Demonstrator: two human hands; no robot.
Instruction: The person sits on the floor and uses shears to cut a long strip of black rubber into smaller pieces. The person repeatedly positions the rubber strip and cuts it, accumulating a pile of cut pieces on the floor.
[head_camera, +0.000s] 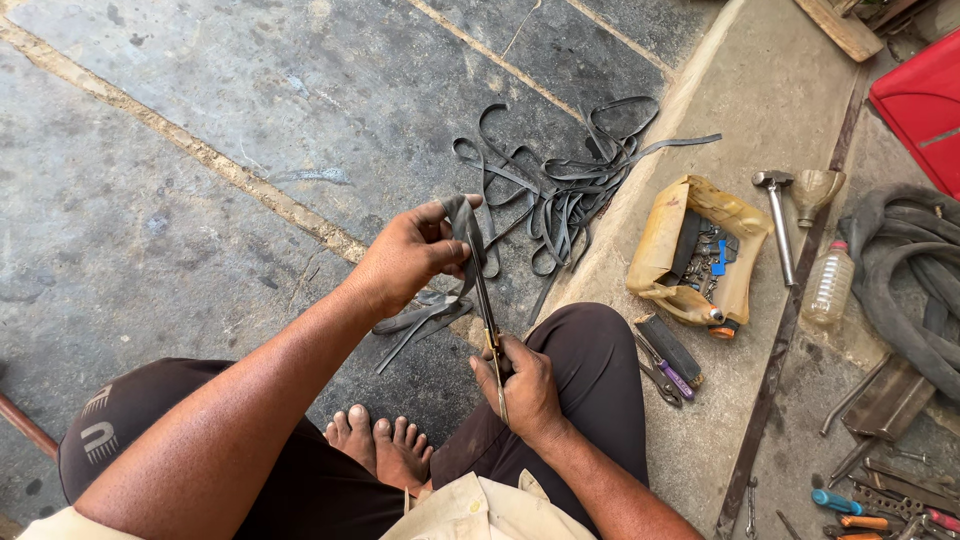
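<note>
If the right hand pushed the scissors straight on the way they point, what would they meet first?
Probably the rubber strip pinched by the left hand: the scissors in the right hand point up along it, though depth is unclear.

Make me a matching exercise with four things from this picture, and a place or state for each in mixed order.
Things:
1. rubber strip
2. scissors
3. hammer
4. plastic bottle

Places or states:
A. lying on the ledge beside the hammer
B. pinched in the left hand
C. head beside a funnel
D. gripped in the right hand

Pairs: 1-B, 2-D, 3-C, 4-A
</note>
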